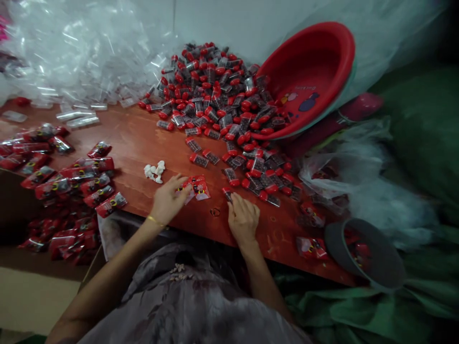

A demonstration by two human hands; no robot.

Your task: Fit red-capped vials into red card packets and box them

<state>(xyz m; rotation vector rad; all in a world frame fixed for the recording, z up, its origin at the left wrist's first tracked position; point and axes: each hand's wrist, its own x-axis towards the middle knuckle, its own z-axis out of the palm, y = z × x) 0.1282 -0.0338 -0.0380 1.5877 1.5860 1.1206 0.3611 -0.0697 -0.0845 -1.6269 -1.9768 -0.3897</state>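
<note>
My left hand is closed on a small red printed packet, its fingers over the packet's left side just above the table. To its right, my right hand grips a small red-capped clear container with dark contents, most of it showing beyond the fingertips. A small dark ring-shaped item lies on the table between my hands. Beyond them rises a large heap of similar red-capped containers, with loose ones spilling toward my right hand. A crumpled white scrap lies beyond my left hand.
A red basin leans at the heap's right. Clear plastic sleeves pile at the back left. Filled red packets lie at the left edge, above a cardboard box holding more. A grey bowl tilts at the right.
</note>
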